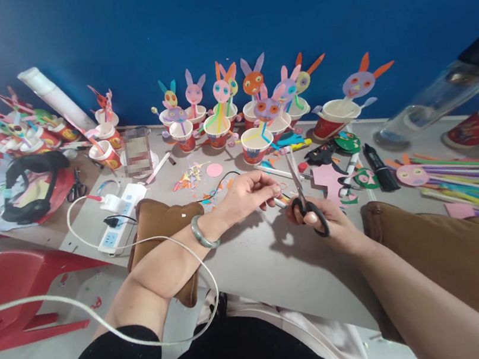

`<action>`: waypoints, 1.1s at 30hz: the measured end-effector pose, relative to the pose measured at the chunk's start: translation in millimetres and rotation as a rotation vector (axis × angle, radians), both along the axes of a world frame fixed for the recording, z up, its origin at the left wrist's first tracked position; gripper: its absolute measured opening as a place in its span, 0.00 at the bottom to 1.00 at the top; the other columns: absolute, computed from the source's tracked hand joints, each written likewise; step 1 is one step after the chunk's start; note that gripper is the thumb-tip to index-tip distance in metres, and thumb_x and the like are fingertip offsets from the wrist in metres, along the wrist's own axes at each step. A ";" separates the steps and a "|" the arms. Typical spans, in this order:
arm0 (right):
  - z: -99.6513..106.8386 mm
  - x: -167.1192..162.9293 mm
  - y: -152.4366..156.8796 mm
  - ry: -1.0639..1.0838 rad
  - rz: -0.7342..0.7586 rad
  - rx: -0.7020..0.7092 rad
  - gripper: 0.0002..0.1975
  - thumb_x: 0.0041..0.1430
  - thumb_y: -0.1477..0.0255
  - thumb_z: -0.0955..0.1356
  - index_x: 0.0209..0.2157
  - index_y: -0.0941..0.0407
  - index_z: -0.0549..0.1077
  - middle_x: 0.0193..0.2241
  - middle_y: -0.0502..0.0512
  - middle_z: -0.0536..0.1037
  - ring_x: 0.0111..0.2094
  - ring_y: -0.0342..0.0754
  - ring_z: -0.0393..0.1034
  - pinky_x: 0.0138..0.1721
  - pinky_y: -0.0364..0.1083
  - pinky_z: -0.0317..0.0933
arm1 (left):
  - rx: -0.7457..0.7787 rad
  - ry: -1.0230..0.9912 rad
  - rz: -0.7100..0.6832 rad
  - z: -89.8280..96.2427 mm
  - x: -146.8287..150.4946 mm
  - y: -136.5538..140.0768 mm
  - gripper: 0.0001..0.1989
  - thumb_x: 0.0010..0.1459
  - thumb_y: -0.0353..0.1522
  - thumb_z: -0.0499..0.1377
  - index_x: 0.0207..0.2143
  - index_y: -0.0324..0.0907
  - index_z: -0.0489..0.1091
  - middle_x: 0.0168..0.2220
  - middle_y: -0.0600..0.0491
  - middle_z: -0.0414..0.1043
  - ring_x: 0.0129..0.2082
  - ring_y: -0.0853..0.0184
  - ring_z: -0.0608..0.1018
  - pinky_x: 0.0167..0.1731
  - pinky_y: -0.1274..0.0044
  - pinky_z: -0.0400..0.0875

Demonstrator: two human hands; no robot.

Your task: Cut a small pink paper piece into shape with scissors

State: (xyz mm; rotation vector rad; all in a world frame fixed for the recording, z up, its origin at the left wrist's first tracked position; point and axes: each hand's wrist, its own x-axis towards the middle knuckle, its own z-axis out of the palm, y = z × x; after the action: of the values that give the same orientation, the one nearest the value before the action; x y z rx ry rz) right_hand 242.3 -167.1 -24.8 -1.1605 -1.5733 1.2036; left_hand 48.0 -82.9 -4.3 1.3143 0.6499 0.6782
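My right hand (pixel 331 220) holds black-handled scissors (pixel 298 185); my left hand (pixel 251 194) pinches narrowly, on what I can't tell from here.

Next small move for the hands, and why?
I'd probably tilt the scissors toward the left hand. The right hand grips them by the handles, but the blades point away, toward the paper cups, while the left hand is pinched close beside them. Whether that pinch holds anything is too small to tell, so this is tentative.
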 end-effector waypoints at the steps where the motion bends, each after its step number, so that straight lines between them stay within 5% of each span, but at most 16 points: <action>1: 0.6 -0.4 -0.4 0.005 -0.024 -0.003 0.30 0.53 0.41 0.67 0.22 0.55 0.66 0.24 0.52 0.68 0.27 0.48 0.62 0.30 0.47 0.58 | -0.003 0.018 -0.021 -1.3 0.1 0.2 0.09 0.56 0.33 0.64 0.35 0.36 0.71 0.29 0.52 0.75 0.24 0.76 0.74 0.25 0.81 0.69; 6: 4.6 -5.7 -2.0 -0.029 -0.205 0.014 0.21 0.52 0.52 0.74 0.23 0.55 0.71 0.24 0.52 0.72 0.27 0.47 0.64 0.31 0.48 0.60 | 0.042 0.049 -0.113 -9.3 1.8 0.4 0.09 0.56 0.29 0.64 0.40 0.35 0.74 0.31 0.51 0.75 0.27 0.76 0.75 0.30 0.81 0.71; 11: -0.2 -8.6 -1.5 -0.066 -0.348 0.086 0.16 0.52 0.59 0.75 0.23 0.54 0.71 0.25 0.51 0.75 0.29 0.48 0.67 0.33 0.47 0.62 | 0.126 0.024 -0.129 -14.4 4.9 -6.7 0.22 0.52 0.27 0.66 0.50 0.38 0.69 0.42 0.48 0.73 0.29 0.76 0.77 0.31 0.82 0.72; 19: 2.7 -11.2 -0.5 -0.061 -0.310 0.028 0.15 0.52 0.58 0.75 0.23 0.55 0.74 0.24 0.52 0.75 0.28 0.47 0.67 0.31 0.46 0.62 | 0.202 0.032 -0.150 -14.2 7.2 -12.8 0.28 0.49 0.26 0.66 0.54 0.41 0.65 0.54 0.41 0.68 0.31 0.75 0.78 0.31 0.82 0.73; 29: -3.5 -8.8 -1.5 0.042 -0.353 0.008 0.15 0.50 0.62 0.76 0.21 0.55 0.71 0.23 0.50 0.74 0.26 0.45 0.66 0.30 0.45 0.61 | 0.142 0.029 -0.091 -14.5 7.4 -11.0 0.27 0.47 0.29 0.70 0.50 0.39 0.67 0.52 0.42 0.70 0.31 0.76 0.77 0.33 0.80 0.73; 33: -1.8 -9.8 -1.9 0.071 -0.465 0.050 0.15 0.50 0.61 0.77 0.23 0.54 0.72 0.25 0.52 0.75 0.29 0.47 0.68 0.32 0.48 0.64 | 0.010 0.056 -0.143 -11.6 8.9 -11.2 0.24 0.43 0.35 0.73 0.41 0.36 0.72 0.40 0.47 0.75 0.32 0.73 0.76 0.34 0.78 0.72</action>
State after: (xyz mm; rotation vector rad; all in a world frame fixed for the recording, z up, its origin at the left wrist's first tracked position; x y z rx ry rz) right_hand 232.5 -168.9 -26.6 -1.3411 -1.1845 0.8810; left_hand 56.9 -94.0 -15.8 1.3792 0.5913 0.5308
